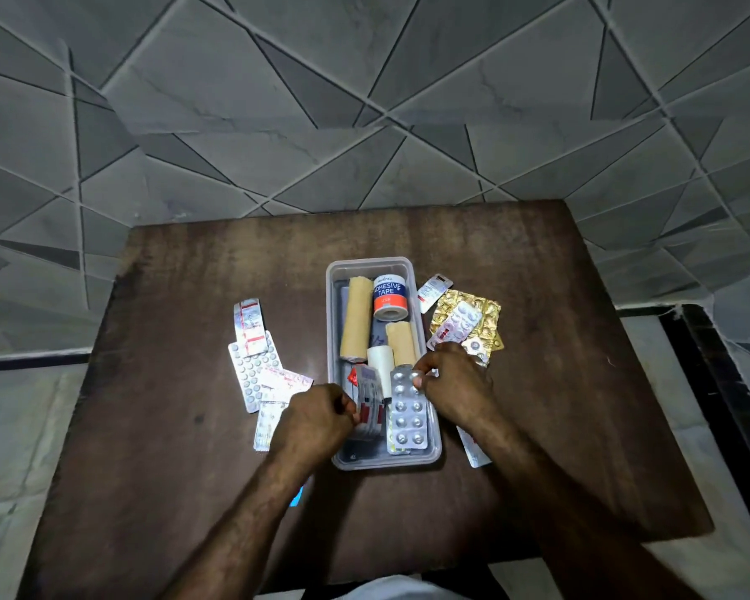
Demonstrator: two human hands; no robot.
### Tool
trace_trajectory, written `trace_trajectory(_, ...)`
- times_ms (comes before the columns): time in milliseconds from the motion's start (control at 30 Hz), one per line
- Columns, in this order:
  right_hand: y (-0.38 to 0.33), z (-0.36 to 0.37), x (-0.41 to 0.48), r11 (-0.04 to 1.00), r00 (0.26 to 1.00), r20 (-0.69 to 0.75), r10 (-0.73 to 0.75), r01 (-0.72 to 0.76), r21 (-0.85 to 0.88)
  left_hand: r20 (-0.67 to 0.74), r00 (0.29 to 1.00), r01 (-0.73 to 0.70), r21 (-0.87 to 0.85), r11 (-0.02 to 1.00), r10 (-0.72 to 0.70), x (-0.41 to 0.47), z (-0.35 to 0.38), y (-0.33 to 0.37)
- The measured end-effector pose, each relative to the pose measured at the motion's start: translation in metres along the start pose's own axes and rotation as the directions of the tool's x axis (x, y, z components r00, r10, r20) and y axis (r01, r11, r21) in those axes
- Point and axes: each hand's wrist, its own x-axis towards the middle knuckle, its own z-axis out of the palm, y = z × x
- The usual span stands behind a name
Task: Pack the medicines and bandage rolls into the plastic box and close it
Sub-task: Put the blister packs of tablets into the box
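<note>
The clear plastic box (pixel 384 365) sits open near the middle of the brown tabletop (pixel 191 491), long side running away from the person. Inside, at the far end, a long tan bandage roll (pixel 356 318) lies along the left wall, and a roll of adhesive tape (pixel 389 296) lies beside it on the right. A shorter tan bandage roll (pixel 401 344) and a white roll (pixel 379 368) lie toward the middle. At the near end, a silver blister pack (pixel 408 415) lies along the right wall. The right hand (pixel 455 383) pinches the far end of this pack between thumb and fingers; its grip is closed on the pack. The left hand (pixel 317 420) is clenched around a stack of red-and-white pill strips (pixel 369 404), held on edge over the near left part of the box. Outside the box, on the left, several pill strips (pixel 258 365) lie overlapping on the tabletop. On the right, just beside the box, a gold foil pack (pixel 486 313) lies under a pink-and-white strip (pixel 455 326), with another small strip (pixel 434 292) at the far side. One more strip (pixel 475 452) shows partly under the right forearm.
</note>
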Motion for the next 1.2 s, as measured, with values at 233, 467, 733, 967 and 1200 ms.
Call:
trace_trajectory(233, -0.003, 0.007, -0.006, 0.988, 0.999, 0.033, -0.006, 0.011, -0.154, 0.028, 0.999, 0.038, 0.127, 0.991, -0.042, -0.007, 0.007, 0.007)
trace_trajectory(467, 0.0, 0.014, -0.007, 0.963, 0.997, 0.057, -0.043, 0.057, -0.263, 0.045, 0.995, 0.065, 0.338, 0.939, -0.085, -0.009, 0.014, 0.017)
trace_trajectory(733, 0.003, 0.011, -0.009, 0.971, 0.995, 0.038, -0.092, 0.098, -0.216, -0.032, 0.998, 0.068, 0.416, 0.907, -0.06, -0.014, 0.018, 0.025)
trace_trajectory(967, 0.003, 0.014, -0.008, 0.961, 0.99, -0.01, -0.139, 0.132, -0.244, -0.077, 0.966, -0.18, 0.486, 0.856, 0.246, -0.017, 0.02, 0.027)
trace_trajectory(1200, 0.003, 0.02, -0.005, 0.897, 0.972, -0.07, -0.225, 0.179, -0.405, 0.12, 0.963, -0.264, 0.618, 0.74, 0.243, -0.014, 0.03, 0.026)
